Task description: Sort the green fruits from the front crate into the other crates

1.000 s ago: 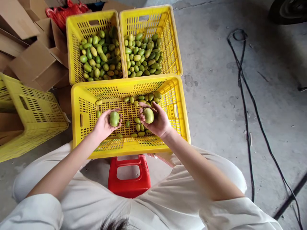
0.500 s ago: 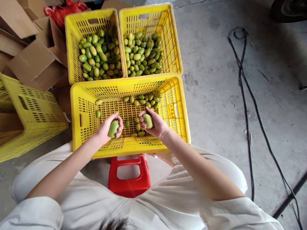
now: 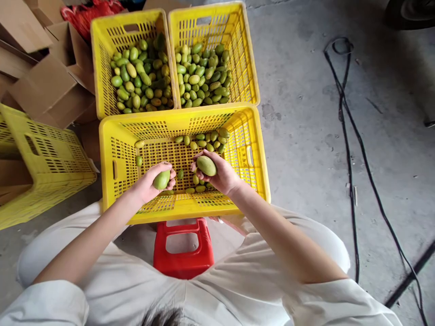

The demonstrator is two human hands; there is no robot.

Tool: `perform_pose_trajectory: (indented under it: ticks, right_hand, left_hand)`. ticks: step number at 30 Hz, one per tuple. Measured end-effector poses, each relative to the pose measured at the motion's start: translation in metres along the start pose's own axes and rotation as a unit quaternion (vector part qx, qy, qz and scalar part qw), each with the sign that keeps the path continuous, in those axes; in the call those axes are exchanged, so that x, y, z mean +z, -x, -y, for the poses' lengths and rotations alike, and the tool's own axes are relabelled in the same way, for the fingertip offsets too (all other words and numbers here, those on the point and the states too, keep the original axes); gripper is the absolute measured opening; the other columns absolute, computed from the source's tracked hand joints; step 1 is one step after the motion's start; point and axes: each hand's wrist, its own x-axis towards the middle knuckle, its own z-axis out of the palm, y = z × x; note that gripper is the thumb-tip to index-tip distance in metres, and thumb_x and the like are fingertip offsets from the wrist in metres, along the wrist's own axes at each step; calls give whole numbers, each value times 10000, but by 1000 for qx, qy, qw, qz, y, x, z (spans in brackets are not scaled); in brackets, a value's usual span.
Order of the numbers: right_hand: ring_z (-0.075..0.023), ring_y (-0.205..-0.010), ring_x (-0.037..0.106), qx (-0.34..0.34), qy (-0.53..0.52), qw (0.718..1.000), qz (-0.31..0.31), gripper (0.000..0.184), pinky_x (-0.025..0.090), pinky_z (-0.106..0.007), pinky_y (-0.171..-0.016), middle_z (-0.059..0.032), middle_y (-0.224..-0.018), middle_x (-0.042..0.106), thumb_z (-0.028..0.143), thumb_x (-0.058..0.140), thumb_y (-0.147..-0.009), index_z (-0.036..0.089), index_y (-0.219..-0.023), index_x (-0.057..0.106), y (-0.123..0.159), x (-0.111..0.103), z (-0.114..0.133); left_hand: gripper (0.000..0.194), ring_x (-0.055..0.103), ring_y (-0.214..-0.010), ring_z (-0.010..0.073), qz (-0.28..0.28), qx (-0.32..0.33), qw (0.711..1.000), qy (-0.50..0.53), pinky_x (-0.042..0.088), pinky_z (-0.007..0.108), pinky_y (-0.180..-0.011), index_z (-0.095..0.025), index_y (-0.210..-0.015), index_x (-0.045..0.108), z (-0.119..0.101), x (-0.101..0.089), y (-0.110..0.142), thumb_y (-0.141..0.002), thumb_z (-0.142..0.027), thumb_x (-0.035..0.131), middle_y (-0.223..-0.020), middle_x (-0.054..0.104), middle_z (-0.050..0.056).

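Observation:
My left hand (image 3: 149, 185) is closed round a smooth green oval fruit (image 3: 161, 179), which looks like a small mango. In my right hand (image 3: 222, 174) lies another fruit of this kind, a paler green one (image 3: 206, 166), with the fingers curled under it. Both hands are over the near yellow plastic crate (image 3: 185, 213). Inside it, several loose fruits (image 3: 210, 147) lie at the far right, and others (image 3: 195, 190) are partly hidden below my right hand. A single small fruit (image 3: 180, 174) sits between the hands.
Two yellow crates, left (image 3: 102, 68) and right (image 3: 253, 68), hold many green and yellowish fruits behind the near crate. Cardboard boxes (image 3: 44, 86) and another yellow crate (image 3: 50, 158) stand at left. A red stool (image 3: 183, 262) is between my legs; a black cable (image 3: 353, 122) crosses the floor.
The fruit in my right hand has turned and shows its longer side, moving slightly up and left. The fruit in my left hand has also turned. Both remain held.

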Motion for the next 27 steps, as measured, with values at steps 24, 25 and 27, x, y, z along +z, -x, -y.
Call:
perform_pose_trajectory:
  ticks: [24, 25, 27]
  right_hand:
    - [-99, -435, 468, 94, -47, 985, -139, 389, 327, -188, -373, -23, -541, 568, 381, 371, -1002, 174, -722, 544, -6, -6, 6]
    - [-102, -449, 475, 98, -63, 985, -130, 376, 324, -183, -369, -24, -556, 574, 410, 394, -993, 174, -750, 558, -6, -6, 7]
    - [-109, -500, 519, 86, -77, 988, -107, 319, 354, -183, -381, -33, -630, 613, 447, 499, -945, 171, -818, 595, -5, -6, 7]
  left_hand:
    - [264, 480, -454, 70, -119, 11, 985, 124, 411, 162, -422, -145, -674, 523, -15, -13, -15, -923, -216, 469, -575, 519, 8]
    - [270, 507, -479, 74, -172, 14, 973, 155, 443, 163, -448, -146, -695, 527, -16, -14, -17, -940, -200, 427, -590, 537, 16]
    - [261, 578, -560, 102, -256, 26, 947, 192, 524, 202, -534, -148, -744, 548, -17, -17, -21, -949, -171, 388, -633, 584, 35]
